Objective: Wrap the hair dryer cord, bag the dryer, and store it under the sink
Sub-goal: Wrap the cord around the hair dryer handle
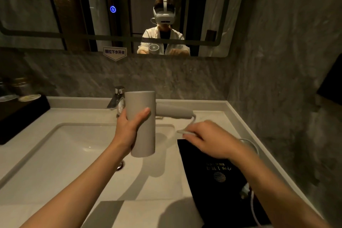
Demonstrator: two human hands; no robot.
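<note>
My left hand [129, 127] grips the barrel of a pale grey hair dryer [142, 135], held upright above the sink basin [64, 153]. The dryer's handle [175, 111] points right. A white cord [187, 127] leaves the handle's end and runs down into my right hand [209, 139], which pinches it. The cord then loops out past my right wrist [249, 142] and down along the counter's right side [253, 207]. A black drawstring bag [212, 172] with gold print lies flat on the counter under my right forearm.
A chrome faucet [116, 100] stands behind the dryer. A black tray [20, 114] with small items sits at the counter's left. The stone wall [277, 79] closes the right side. The mirror [129, 15] above reflects a person wearing a headset.
</note>
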